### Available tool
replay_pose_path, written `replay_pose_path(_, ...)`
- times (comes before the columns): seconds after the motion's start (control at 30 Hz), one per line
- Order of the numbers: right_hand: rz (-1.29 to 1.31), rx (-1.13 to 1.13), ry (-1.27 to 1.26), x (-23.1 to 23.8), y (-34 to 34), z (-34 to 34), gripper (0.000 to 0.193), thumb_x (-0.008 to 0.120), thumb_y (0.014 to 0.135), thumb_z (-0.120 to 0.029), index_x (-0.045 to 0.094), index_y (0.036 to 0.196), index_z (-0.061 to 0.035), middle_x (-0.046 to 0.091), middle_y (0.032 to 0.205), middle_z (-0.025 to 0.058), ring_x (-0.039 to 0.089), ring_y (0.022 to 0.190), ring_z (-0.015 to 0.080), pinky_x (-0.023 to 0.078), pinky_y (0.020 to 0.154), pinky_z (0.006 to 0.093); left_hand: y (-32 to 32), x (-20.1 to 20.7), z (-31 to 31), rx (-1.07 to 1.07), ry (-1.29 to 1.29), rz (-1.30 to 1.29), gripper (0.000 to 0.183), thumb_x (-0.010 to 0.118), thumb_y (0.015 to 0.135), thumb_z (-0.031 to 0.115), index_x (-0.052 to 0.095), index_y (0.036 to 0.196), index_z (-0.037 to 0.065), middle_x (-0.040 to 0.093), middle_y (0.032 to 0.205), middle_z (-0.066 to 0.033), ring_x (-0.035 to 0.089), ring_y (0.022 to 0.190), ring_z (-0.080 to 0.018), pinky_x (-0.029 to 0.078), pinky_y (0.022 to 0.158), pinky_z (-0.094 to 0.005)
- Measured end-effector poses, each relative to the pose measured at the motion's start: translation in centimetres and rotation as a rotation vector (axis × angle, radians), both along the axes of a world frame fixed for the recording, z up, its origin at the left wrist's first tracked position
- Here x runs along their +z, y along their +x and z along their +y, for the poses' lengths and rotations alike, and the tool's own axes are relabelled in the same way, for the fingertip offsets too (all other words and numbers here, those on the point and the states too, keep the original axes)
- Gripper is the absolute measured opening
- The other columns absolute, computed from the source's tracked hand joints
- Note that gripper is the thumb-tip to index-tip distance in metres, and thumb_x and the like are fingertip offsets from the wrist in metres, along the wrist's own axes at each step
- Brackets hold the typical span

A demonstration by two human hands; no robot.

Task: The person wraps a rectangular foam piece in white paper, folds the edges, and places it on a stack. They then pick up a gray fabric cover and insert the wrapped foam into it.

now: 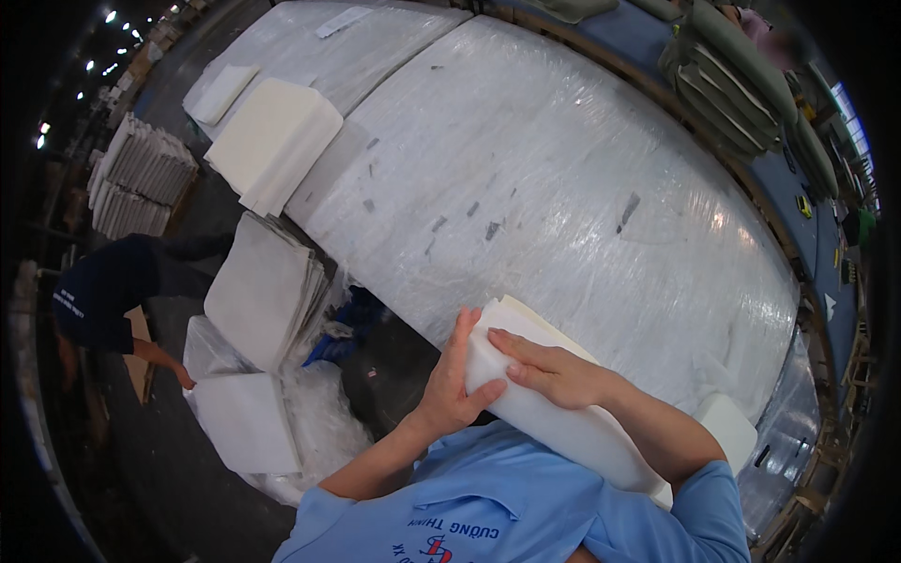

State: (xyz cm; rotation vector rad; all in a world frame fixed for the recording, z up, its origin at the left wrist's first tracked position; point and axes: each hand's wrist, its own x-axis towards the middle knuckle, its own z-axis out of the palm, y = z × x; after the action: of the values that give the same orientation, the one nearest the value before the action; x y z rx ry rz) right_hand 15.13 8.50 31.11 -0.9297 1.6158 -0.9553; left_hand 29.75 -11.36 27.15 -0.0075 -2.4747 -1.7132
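Against my body at the near edge of the plastic-wrapped table (526,169) lies a thick white foam pad (554,427), soft and rounded along its near side. A cream-coloured layer (540,324) shows along its far side. Its left end is held by my left hand (450,380), fingers straight against the end and thumb over the near face. From the right, my right hand (554,371) presses on top of the same pad, fingers pointing left toward my left hand. The pad's underside is hidden.
White pad stacks stand at the table's far left (277,136) and on the left (258,291). A co-worker in dark clothes (108,286) bends there, a hand by a white pad (246,422). Green-grey cushions (727,80) sit on a blue table (774,188) at the far right.
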Motion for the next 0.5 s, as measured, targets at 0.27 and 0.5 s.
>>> replay_pose_path(0.27, -0.148, -0.143, 0.045, -2.0, -0.7, -3.0, 0.066, 0.039, 0.115, -0.043, 0.034, 0.164, 0.0009, 0.037, 0.168, 0.0220, 0.034, 0.157, 0.0346, 0.026, 0.128, 0.0389, -1.5, 0.1, -0.3, 0.036, 0.341, -0.106, 0.071, 0.046, 0.113, 0.023, 0.011, 0.167, -0.006, 0.033, 0.168, -0.0284, 0.032, 0.157, -0.0356, 0.021, 0.129, -0.0441)
replay_pose_path(0.5, -0.227, -0.216, 0.071, 2.1, -2.5, 1.8, 0.068, 0.047, 0.113, -0.046, 0.037, 0.164, -0.0020, 0.041, 0.168, 0.0171, 0.037, 0.155, 0.0304, 0.030, 0.126, 0.0395, 1.2, -3.0, -3.2, 0.158, 0.527, -0.100, 0.084, 0.045, 0.112, 0.052, 0.018, 0.167, -0.005, 0.030, 0.170, -0.0238, 0.024, 0.161, -0.0311, 0.011, 0.131, -0.0430)
